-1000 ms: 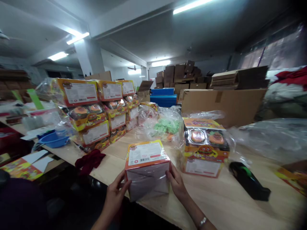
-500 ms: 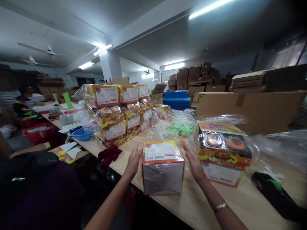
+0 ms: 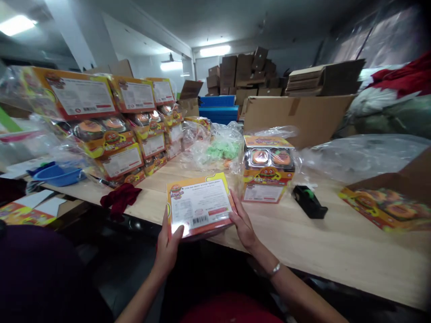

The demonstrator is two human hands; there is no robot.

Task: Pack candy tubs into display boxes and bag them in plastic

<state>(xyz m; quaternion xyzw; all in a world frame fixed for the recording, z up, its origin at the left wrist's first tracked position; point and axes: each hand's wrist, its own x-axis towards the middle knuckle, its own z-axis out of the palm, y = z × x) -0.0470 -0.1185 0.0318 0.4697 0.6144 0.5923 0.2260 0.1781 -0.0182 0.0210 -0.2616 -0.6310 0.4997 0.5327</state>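
Head view, the only 1: printed box [image 3: 201, 206] sits between the 2 hands, in front of the wearer, at the near edge of the table [image 3: 340, 255]; label face is up and tipped toward the camera; cannot tell if its underside touches the table or is just above it.

Left hand [image 3: 168, 246] grips the near left corner, thumb on the label face, fingers along the side; right hand [image 3: 245, 226] grips the right side, a bit farther out, thumb and fingers at the edge; so both hands hold the same box, spread to its width, 1 per end; neither is nearer, both are in contact.

Key relation: longer side of the label face looks to run left-right, hand to hand, right end angled slightly away from the wearer; foreshortening makes the exact axis a judgement.

Around it: stacked boxes [image 3: 112, 139] to the left, 3 along the top row; dark red cloth [image 3: 121, 199] on the table between stack and left hand side; blue basin [image 3: 60, 174] farther left; display box [image 3: 267, 177] upright just beyond the right hand; tape dispenser [image 3: 310, 204] to the right of that; clear bag with green pieces [image 3: 220, 150] behind the held box; large carton [image 3: 276, 119] at the back; label text too small to read.
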